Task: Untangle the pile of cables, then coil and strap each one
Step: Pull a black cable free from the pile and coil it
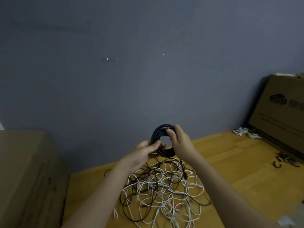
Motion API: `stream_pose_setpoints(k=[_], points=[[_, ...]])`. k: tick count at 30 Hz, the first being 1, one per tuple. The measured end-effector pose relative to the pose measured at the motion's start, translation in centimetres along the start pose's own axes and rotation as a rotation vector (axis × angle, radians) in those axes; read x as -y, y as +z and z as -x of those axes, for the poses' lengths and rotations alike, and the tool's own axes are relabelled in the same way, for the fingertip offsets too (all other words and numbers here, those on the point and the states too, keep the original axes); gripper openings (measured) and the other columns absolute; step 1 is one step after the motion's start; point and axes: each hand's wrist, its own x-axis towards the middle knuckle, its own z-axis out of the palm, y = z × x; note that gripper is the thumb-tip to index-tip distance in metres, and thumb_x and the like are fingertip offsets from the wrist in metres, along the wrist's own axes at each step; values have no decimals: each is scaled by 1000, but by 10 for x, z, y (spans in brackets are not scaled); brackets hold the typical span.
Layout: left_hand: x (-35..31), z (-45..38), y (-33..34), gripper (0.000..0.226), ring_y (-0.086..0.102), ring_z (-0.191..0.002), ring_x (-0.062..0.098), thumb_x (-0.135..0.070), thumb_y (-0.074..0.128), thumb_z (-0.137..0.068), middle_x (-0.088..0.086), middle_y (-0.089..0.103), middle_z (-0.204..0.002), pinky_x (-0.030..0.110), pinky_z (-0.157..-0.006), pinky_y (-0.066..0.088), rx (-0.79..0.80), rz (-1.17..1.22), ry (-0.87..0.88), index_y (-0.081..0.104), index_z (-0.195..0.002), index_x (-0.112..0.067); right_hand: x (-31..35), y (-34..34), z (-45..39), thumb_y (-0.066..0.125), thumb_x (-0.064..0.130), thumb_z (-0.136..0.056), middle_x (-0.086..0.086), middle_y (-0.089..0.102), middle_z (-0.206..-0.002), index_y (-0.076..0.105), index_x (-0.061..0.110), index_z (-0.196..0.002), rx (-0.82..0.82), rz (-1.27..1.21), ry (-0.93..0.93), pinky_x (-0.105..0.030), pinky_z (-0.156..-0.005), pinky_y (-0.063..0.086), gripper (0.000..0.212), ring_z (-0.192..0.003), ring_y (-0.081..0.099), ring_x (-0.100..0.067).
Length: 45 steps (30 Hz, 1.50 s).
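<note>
I hold a black cable coil [157,134] up in front of the grey wall, above the table. My left hand [146,153] pinches the coil's lower left side between thumb and fingers. My right hand [178,139] grips its upper right side, thumb on the front. Below the hands a tangled pile of white and dark cables [164,190] is spread over the wooden table [230,162].
A cardboard box [283,112] leans at the right, with small white coiled cables [246,132] beside it. Dark cable pieces [286,161] lie near the right edge. Another cardboard box [26,175] stands at the left. A white scrap [284,222] lies at bottom right.
</note>
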Motion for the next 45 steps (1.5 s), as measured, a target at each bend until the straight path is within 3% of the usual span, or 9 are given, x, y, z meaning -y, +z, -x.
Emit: stream_pose_setpoints(k=[5, 9, 15, 21, 27, 31, 34, 38, 45], points=[[-26, 1, -4, 59, 68, -82, 18, -67, 40, -78, 7, 71, -83, 30, -75, 55, 70, -312, -112, 61, -103, -18, 6, -4, 0, 40, 38, -100, -5, 63, -88, 47, 12, -99, 246, 226, -128, -37, -68, 44, 27, -79, 59, -18], [-30, -5, -3, 59, 64, -65, 10, -64, 29, -85, -1, 67, -61, 24, -73, 48, -60, -598, 101, 60, -80, -14, 14, -3, -2, 42, 38, -99, 9, 58, -87, 47, 17, -114, 247, -26, -88, -14, -64, 42, 26, -74, 55, 5], [-22, -20, -4, 52, 58, -50, -1, -47, 30, -100, -5, 64, -52, 6, -51, 40, -409, -590, 260, 58, -68, -16, 8, 8, -6, 39, 37, -100, 1, 60, -97, 48, 20, -121, 89, -315, 60, -19, -72, 48, 28, -86, 58, -10], [-14, -33, 11, 53, 56, -50, -3, -45, 27, -102, -13, 65, -54, 7, -51, 38, -686, -380, 352, 56, -70, -14, 10, 23, -5, 33, 43, -101, -2, 59, -108, 50, 23, -118, 6, -576, 273, -26, -69, 58, 31, -99, 61, -15], [4, -25, 37, 37, 57, -71, -15, -62, 26, -92, -14, 61, -83, 15, -68, 40, -587, -215, 270, 53, -84, -38, 15, 25, -7, 28, 33, -104, 8, 48, -80, 47, 17, -98, -257, -390, 164, -10, -60, 38, 26, -65, 50, 10], [7, -17, 34, 48, 68, -94, 21, -63, 41, -81, 2, 70, -88, 39, -89, 53, -326, 23, 217, 60, -89, -20, 15, 15, -6, 36, 29, -103, 16, 55, -94, 49, 19, -106, -267, -323, 83, 1, -62, 37, 17, -79, 50, 23], [-4, -8, 25, 40, 70, -93, 23, -50, 54, -81, 9, 74, -93, 32, -81, 56, -153, 69, 189, 69, -88, -14, 11, -2, -1, 38, 29, -103, 19, 55, -96, 51, 20, -108, -223, -216, 19, 1, -69, 36, 16, -86, 51, 19], [-22, -1, 20, 52, 72, -85, 21, -67, 45, -78, 1, 74, -92, 27, -69, 58, -71, -150, 133, 63, -104, -26, 6, -18, 12, 40, 30, -101, 12, 59, -95, 53, 20, -107, -29, -55, -83, -7, -72, 41, 18, -88, 55, 7], [-4, -16, 48, 49, 64, -61, 21, -50, 39, -97, 0, 61, -53, 46, -81, 52, -182, -514, 229, 57, -68, -16, -9, -12, 40, 45, 21, -101, 13, 62, -99, 56, 16, -110, -111, -177, 7, -7, -74, 42, 15, -88, 57, 10]])
